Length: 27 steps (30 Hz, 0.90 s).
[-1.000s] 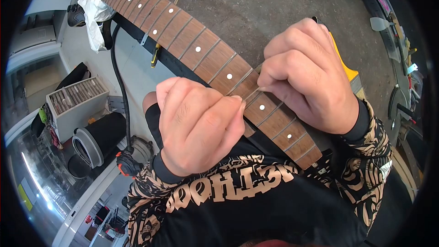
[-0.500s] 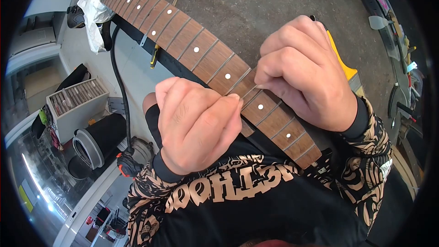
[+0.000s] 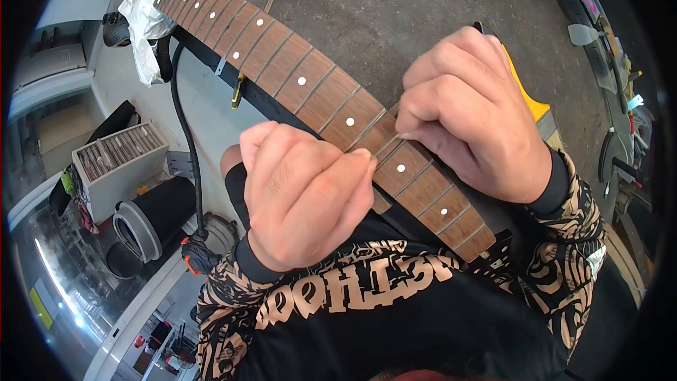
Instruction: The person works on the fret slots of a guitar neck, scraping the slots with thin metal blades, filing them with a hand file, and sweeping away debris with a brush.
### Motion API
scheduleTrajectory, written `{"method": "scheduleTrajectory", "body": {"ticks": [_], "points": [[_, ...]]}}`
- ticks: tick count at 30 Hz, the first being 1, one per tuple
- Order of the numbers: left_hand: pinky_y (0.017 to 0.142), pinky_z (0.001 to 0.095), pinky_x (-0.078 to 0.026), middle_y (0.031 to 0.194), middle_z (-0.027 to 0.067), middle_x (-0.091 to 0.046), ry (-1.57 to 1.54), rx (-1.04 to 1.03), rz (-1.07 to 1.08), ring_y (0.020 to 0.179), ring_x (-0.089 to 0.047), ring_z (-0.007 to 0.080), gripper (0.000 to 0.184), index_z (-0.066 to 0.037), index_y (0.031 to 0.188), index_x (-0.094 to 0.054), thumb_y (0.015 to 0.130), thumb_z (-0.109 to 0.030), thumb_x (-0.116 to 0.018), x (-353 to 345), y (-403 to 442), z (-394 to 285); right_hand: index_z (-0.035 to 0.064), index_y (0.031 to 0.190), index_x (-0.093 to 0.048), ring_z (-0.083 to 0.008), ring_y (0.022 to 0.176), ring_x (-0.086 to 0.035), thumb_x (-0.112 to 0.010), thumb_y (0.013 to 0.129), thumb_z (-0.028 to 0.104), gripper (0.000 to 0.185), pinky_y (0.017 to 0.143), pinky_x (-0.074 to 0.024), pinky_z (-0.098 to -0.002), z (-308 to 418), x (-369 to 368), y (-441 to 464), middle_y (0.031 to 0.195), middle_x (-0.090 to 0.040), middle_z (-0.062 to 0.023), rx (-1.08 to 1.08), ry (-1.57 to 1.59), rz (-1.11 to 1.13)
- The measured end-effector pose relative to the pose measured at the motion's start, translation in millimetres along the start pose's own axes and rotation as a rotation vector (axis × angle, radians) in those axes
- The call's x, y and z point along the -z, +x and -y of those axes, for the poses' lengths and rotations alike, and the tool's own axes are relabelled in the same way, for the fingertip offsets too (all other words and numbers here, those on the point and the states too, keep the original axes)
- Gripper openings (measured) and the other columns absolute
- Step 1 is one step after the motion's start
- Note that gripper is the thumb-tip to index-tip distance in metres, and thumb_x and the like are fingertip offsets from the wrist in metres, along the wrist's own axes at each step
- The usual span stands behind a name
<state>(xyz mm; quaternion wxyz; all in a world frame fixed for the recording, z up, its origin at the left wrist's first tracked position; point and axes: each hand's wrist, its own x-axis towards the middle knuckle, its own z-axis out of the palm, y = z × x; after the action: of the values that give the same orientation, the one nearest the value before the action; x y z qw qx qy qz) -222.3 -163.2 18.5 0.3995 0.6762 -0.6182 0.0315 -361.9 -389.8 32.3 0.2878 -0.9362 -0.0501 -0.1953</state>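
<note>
A brown wooden guitar neck (image 3: 326, 93) with white dots and metal frets runs diagonally from the upper left to the lower right. My left hand (image 3: 307, 194) is closed at its near edge, thumb and finger pinched on one end of a thin fret wire (image 3: 386, 148). On the far edge, my right hand (image 3: 472, 116) pinches the wire's other end with the fingers curled. The wire lies across the fretboard between the two hands. White wrapping (image 3: 146, 21) covers part of the instrument beyond the neck's upper left end.
Behind the neck is a dark worn bench top (image 3: 352, 7), with a yellow-handled tool (image 3: 525, 88) beside my right hand. A yellow and black tool (image 3: 238, 90) sticks out near the bench edge. To the left are a box of slats (image 3: 120, 162), a black bin (image 3: 159, 215) and a black hose (image 3: 185, 127).
The neck shifts very slightly in view. Both hands keep their pinched hold at the same fret, with only tiny movements.
</note>
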Motion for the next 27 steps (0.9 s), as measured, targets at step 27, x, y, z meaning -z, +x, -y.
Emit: {"method": "scheduleTrajectory", "body": {"ticks": [27], "points": [[0.079, 0.0392, -0.042, 0.087, 0.0021, -0.069, 0.024, 0.030, -0.065, 0.075, -0.064, 0.0224, 0.033, -0.007, 0.103, -0.079, 0.075, 0.003, -0.094, -10.7, 8.4, 6.7, 0.0144, 0.103, -0.070, -0.0271, 0.102, -0.064, -0.093, 0.080, 0.005, 0.034, 0.091, -0.0479, -0.0415, -14.4, -6.8, 3.5, 0.106, -0.069, -0.0023, -0.019, 0.029, -0.077]]}}
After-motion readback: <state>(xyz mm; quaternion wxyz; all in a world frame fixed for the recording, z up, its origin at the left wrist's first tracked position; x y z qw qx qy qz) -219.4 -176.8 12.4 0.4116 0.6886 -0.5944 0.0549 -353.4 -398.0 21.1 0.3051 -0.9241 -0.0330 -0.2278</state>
